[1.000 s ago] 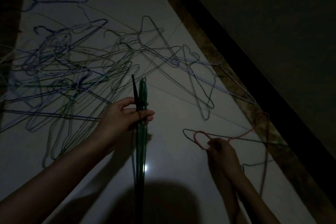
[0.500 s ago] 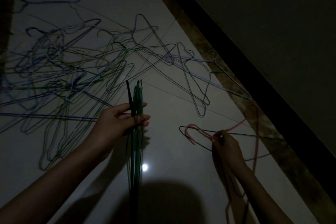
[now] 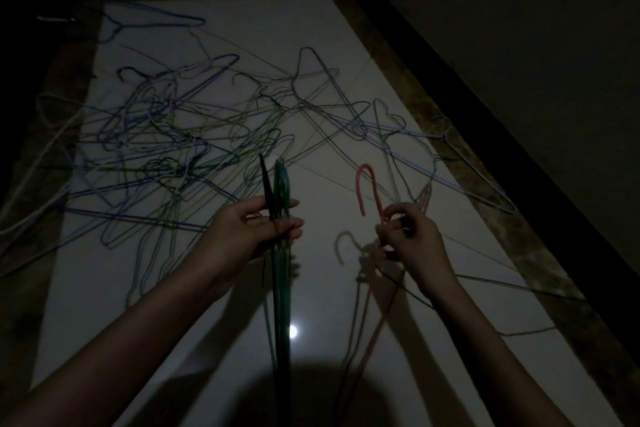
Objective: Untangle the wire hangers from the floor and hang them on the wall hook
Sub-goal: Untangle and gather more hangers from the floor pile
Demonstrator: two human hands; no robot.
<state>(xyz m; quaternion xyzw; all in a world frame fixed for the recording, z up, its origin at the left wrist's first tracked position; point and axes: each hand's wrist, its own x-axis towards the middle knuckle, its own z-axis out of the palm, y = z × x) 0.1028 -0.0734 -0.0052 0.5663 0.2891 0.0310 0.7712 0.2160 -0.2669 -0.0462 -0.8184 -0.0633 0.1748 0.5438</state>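
Lighting's super dim, but the bunch of hangers (image 3: 281, 274) is mostly green with one black hook, the single hanger (image 3: 367, 189) is pinkish-red, the floor pile (image 3: 166, 152) mixes blue, purple, green and grey, and the floor (image 3: 311, 28) is glossy white.

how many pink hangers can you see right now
1. The pink hanger is pinched at its neck by the right hand, hook up, off the floor. In this dim light, more could be hidden in the tangled pile.
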